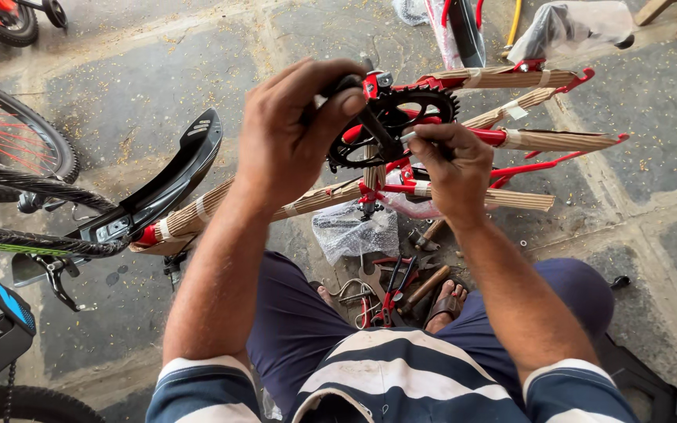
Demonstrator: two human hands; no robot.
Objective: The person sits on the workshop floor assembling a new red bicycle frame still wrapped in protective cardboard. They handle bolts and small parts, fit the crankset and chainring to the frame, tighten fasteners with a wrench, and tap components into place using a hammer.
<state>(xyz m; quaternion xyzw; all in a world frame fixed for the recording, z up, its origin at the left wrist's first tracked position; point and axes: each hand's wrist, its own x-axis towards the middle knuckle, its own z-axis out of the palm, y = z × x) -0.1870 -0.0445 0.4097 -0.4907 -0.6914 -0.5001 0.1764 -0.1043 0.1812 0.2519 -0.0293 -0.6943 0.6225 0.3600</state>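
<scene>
Red bicycle frame (464,168): lies across the concrete floor (158,70) in front of the seated person, its tubes wrapped in corrugated brown card. Landmark for all entries below.

Black chainring (401,125): mounted at the middle of the frame, toothed edge facing up, crank arm (376,129) crossing it.

Left hand (295,129): at the frame's middle, fingers curled shut over the top end of the crank arm, just left of the chainring.

Right hand (452,168): just right of the chainring, fingertips pinched together on a small slim part (407,137) whose pale tip points at the crank; what the part is cannot be told.

Black mudguard (170,184): at the frame's left end, curving upward away from it.

Clear plastic bag (354,231): on the floor just below the frame's middle, holding dark small parts.

Red-handled pliers (393,294): below the frame, between the person's sandalled feet, among other loose tools.

Wooden-handled hammer (426,286): beside the pliers, near the right foot.

Bicycle wheel (9,145): well left of the frame, with red spokes.
</scene>
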